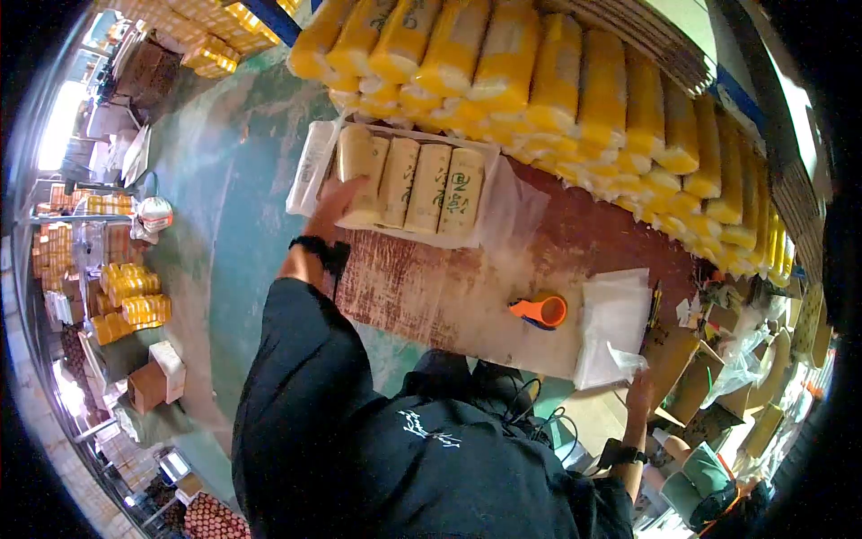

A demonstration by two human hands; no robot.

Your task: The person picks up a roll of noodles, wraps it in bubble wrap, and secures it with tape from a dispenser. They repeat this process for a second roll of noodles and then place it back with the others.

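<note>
My left hand [339, 205] is at the leftmost beige roll [356, 153], with its fingers against that roll's side and partly hidden. More beige rolls with dark green lettering lie side by side, such as the end roll [462, 190]. They rest in a clear plastic bag [498, 202] whose loose end spreads to the right. My right hand [639, 388] is at the near corner of a stack of flat clear plastic bags [613, 314]. Its fingers look closed on a lifted bag corner. An orange tape dispenser [543, 311] stands between the rolls and the stack.
Yellow wrapped rolls [557, 72] are piled along the far edge of the worn red-brown table [404, 287]. Open cardboard boxes [687, 377] stand at the right, with a person [700, 476] beyond. Yellow packs [135, 292] and a box [154, 384] are across the green floor.
</note>
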